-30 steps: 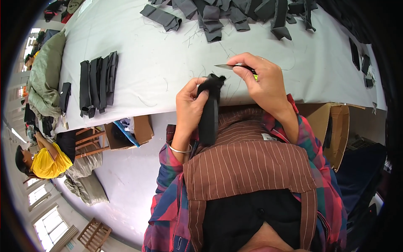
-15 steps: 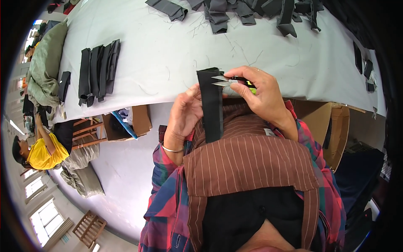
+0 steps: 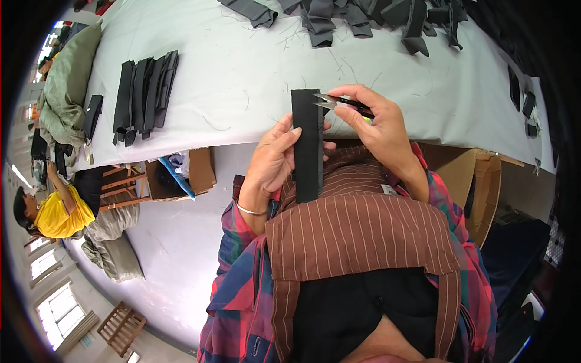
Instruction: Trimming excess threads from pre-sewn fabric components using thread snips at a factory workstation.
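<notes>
A black fabric strip hangs upright in front of me at the table's near edge. My left hand grips it from the left, thumb on its face and fingertips showing past its right side. In my right hand is a pair of thread snips with a dark handle. Their pointed blades stand apart beside the strip's upper right edge; whether they touch the cloth I cannot tell. The strip's lower end hangs over my brown striped apron.
A row of folded black strips lies on the white-covered table at left. More dark strips are heaped at the far side, with loose threads nearby. Cardboard boxes stand below the table. A person in yellow sits at far left.
The strip has turned flatter toward me, and my left thumb now lies across its face. The snips have moved slightly up and right, their blades still apart.
</notes>
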Demonstrator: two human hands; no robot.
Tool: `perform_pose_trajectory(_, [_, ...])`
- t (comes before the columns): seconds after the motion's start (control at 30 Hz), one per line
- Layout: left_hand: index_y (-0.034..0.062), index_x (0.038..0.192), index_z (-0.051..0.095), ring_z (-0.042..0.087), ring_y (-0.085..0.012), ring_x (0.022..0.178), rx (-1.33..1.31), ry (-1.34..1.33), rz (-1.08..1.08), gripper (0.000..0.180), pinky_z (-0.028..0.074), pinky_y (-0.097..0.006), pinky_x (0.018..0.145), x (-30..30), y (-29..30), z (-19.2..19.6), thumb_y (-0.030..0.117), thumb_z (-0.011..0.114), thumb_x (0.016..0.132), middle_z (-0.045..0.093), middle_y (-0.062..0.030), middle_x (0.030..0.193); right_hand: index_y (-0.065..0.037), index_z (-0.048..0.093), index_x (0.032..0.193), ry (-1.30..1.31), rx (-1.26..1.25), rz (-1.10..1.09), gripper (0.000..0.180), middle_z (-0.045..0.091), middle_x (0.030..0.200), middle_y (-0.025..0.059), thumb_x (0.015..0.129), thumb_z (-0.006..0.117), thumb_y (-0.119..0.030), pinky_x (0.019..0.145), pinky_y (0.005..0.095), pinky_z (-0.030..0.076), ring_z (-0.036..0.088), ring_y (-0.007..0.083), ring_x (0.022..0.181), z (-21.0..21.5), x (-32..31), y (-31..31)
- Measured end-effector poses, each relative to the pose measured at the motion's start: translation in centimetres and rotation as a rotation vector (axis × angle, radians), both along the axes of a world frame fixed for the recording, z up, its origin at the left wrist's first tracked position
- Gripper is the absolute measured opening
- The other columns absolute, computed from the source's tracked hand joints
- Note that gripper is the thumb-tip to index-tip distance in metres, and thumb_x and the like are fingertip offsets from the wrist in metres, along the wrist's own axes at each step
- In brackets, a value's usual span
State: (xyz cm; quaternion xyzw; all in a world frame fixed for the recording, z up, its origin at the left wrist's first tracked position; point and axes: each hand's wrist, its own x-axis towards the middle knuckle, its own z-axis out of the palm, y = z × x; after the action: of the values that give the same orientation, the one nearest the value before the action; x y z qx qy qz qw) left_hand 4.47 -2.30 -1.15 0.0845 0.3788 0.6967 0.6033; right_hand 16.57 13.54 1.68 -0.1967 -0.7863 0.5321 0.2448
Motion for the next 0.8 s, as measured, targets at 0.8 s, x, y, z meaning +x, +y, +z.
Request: perform_pose_trajectory(0.8, [0.0113,0.148,0.014,0.067,-0.0327,0.086,-0.015,0.158,-0.029,0.061,0.056,-0.034,0.074,0.5,1.3,0.5,0.002,0.036,0.092,0.059,-0.0251,0.113,-0.016,0.065,0.092,-0.008,0.910,-0.011,0.019,0.057,0.073,-0.0027,0.073,0.070,-0.018,0.063,0.0322,0.036,0.054,0.0173,0.070,-0.7,-2.7,3.0])
